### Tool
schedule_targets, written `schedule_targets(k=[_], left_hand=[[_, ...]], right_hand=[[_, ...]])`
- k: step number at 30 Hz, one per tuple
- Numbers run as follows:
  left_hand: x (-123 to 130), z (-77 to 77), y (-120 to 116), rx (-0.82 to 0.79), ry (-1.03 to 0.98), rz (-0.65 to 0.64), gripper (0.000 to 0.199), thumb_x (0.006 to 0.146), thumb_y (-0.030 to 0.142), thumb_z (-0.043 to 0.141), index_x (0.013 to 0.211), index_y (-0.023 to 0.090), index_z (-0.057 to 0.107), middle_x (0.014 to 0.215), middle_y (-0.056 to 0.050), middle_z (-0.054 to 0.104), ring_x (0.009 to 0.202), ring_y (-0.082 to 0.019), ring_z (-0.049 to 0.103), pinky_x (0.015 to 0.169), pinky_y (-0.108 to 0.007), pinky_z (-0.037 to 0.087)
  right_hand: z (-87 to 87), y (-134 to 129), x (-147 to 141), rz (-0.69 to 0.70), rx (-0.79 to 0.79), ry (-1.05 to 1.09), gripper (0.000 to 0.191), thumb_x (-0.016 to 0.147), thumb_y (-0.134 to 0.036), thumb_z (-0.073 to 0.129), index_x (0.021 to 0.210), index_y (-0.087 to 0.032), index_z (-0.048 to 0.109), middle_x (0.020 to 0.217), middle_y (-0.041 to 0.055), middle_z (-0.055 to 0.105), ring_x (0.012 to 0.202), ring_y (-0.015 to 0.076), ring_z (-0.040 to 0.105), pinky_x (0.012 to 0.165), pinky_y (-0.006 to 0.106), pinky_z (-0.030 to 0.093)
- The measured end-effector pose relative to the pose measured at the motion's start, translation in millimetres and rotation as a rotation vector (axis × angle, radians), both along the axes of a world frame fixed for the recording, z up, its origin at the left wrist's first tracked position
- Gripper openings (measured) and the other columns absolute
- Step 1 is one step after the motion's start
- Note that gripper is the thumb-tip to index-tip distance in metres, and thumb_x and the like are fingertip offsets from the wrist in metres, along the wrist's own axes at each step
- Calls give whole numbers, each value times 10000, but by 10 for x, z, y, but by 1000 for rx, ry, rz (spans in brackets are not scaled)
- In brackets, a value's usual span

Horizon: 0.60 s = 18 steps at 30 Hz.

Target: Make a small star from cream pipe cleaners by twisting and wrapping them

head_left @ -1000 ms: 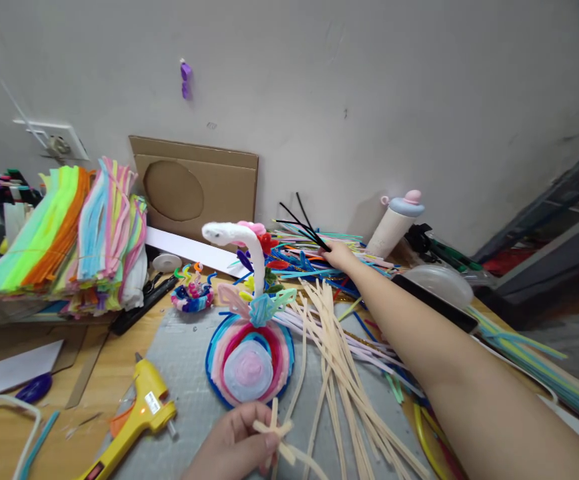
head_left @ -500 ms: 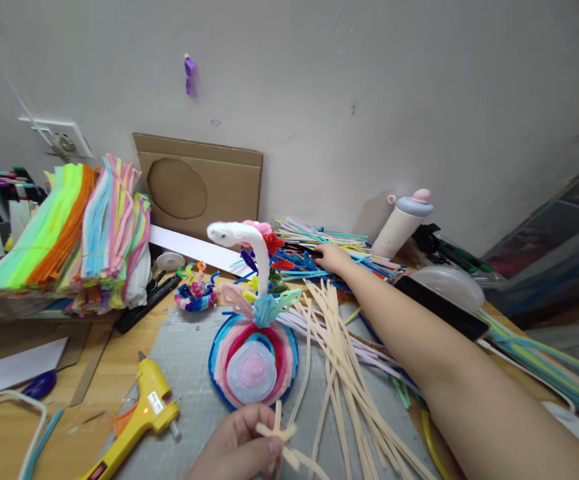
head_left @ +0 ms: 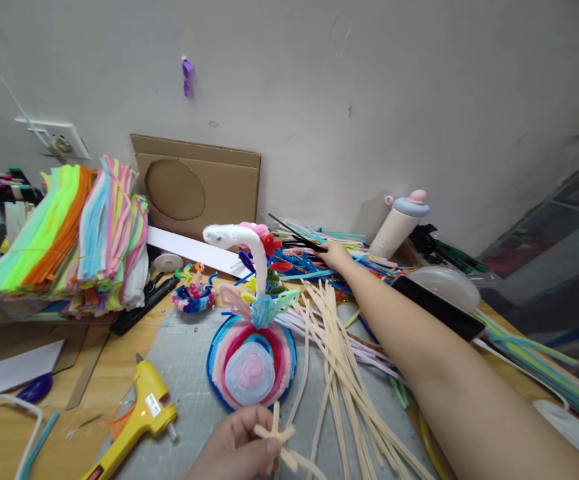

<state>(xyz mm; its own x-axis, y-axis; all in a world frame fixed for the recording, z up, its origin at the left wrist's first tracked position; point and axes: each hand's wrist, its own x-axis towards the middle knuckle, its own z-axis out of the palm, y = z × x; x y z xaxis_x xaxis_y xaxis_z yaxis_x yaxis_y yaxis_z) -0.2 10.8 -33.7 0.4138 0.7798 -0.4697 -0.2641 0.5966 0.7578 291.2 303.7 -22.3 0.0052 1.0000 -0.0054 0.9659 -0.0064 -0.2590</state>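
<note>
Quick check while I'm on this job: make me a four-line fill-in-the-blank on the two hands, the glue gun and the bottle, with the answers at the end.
1. The left hand pinches a beige star-shaped piece between its fingers and ____.
2. The right hand grips strips that are ____ in colour.
3. The body of the glue gun is ____.
4. The bottle has a light-blue lid topped by a knob that is ____.

Missing words: thumb; black; yellow; pink.

Here's a white label [head_left: 153, 405] on the yellow glue gun [head_left: 150, 385], print too small to read; no text legible anywhere!
</note>
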Motion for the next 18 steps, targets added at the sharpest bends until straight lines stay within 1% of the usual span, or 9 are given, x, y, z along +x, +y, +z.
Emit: schedule_targets(k=[6, 9, 14, 18], left_hand=[[5, -37, -10, 2, -18, -19, 369, 502, 393, 813, 641, 127, 598, 502, 5, 572, 441, -71, 444, 484, -182, 281], [5, -34, -3, -3, -6, -5, 374, 497, 388, 816, 641, 119, 599, 507, 1, 572, 441, -73, 445, 485, -184, 284], [10, -2, 1, -4, -3, -4, 372, 511, 391, 809, 642, 126, 583, 487, 6, 567, 439, -72, 443, 489, -181, 277], [5, -23, -4, 9, -10, -9, 372, 510, 393, 810, 642, 123, 591, 498, 8, 566, 447, -68, 446, 481, -176, 260]], right_hand=[[90, -13, 86, 20, -15, 70, 290, 888, -305, 522, 1123, -136, 540, 1104, 69, 574, 929, 205, 591, 775, 385, 509], [127, -16, 71, 6, -22, 44, 284, 888, -305, 521, 1122, -144, 543, 1117, 72, 570, 943, 206, 586, 791, 391, 503], [157, -12, 36, -63, -30, -20, 265, 896, -299, 510, 1121, -163, 544, 1132, 80, 564, 955, 193, 580, 808, 392, 495], [163, -48, -10, -29, -18, -32, 290, 892, -309, 515, 1134, -150, 536, 1129, 76, 564, 956, 206, 581, 803, 398, 497]])
